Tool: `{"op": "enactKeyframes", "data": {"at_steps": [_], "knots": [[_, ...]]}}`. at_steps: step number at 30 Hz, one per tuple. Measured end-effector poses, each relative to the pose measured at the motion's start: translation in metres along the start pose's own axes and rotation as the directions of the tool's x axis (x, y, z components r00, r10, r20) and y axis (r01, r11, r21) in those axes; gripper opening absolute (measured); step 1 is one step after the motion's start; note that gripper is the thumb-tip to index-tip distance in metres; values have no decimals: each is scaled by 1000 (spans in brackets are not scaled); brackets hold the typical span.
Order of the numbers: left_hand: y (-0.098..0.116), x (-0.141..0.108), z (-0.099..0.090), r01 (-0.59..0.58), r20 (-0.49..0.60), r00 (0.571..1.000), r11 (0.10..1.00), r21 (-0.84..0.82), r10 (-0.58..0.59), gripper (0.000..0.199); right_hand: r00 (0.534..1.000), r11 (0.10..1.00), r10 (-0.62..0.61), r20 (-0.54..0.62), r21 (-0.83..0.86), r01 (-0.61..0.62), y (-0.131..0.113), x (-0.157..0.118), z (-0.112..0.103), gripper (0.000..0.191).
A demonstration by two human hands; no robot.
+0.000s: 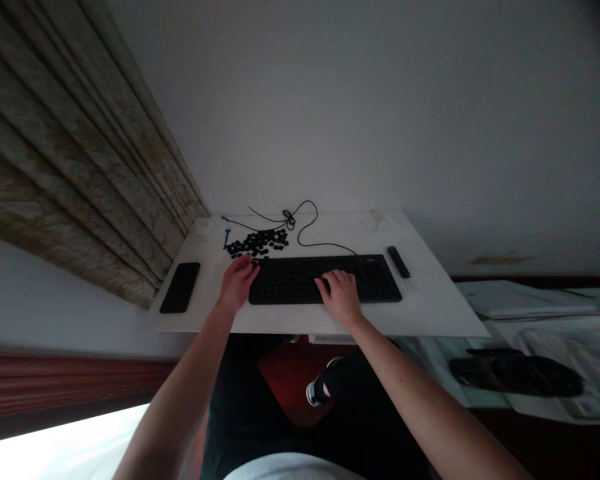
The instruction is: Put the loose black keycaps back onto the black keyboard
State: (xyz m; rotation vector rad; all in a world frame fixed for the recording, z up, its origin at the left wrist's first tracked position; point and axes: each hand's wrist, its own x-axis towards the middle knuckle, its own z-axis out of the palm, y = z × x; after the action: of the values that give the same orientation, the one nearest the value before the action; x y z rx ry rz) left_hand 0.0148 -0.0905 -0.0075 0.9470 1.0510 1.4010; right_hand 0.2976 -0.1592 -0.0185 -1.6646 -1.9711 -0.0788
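Note:
A black keyboard (pixel 290 293) lies lengthwise on the white table. Beyond its left end, loose black keycaps (pixel 260 241) are heaped in a spread-out pile. My left hand (pixel 237 280) is at the keyboard's upper left corner, its fingers closed in a pinch around a small dark piece that looks like a keycap. On the keyboard, right of its middle, rests my right hand (pixel 341 293), palm down, with the thumb apart from the fingers. The keys beneath it are hidden.
A phone (pixel 180 288) lies at the table's left. A small blue tool (pixel 227 239) is beside the pile. The keyboard's cable (pixel 307 220) loops along the back. Right of the keyboard is a black-handled tool (pixel 398 261) with wire loops. A curtain (pixel 80 133) hangs at left.

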Motion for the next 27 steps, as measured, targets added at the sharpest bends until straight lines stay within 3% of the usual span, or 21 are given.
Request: {"op": "enactKeyframes", "data": {"at_steps": [4, 7, 9, 11, 13, 15, 22, 27], "knots": [[2, -30, 36, 26, 59, 998, 997, -68, -22, 26, 999, 989, 31, -11, 144, -29, -4, -1, -4, 28], [5, -50, 59, 77, 91, 994, 983, -165, -63, 26, 991, 908, 135, -10, 401, -120, -21, -1, -8, 25], [7, -60, 69, 112, 122, 989, 969, -221, -86, 26, 973, 755, 226, 53, 622, -210, -40, -1, -11, 28], [7, -68, 77, 145, 138, 984, 956, -256, -112, 26, 945, 527, 280, 168, 796, -297, -60, 1, -14, 36], [6, -74, 82, 163, 133, 982, 949, -272, -131, 26, 917, 324, 298, 265, 875, -359, -76, 3, -19, 39], [6, -78, 85, 162, 123, 983, 950, -266, -134, 25, 895, 213, 317, 314, 896, -389, -86, 5, -24, 37], [7, -86, 91, 138, 78, 990, 955, -263, -122, 21, 872, 119, 360, 333, 910, -397, -92, 3, -33, 30], [4, -88, 94, 108, 78, 993, 970, -217, -93, 20, 869, 145, 390, 304, 912, -384, -96, -1, -36, 33]]}}
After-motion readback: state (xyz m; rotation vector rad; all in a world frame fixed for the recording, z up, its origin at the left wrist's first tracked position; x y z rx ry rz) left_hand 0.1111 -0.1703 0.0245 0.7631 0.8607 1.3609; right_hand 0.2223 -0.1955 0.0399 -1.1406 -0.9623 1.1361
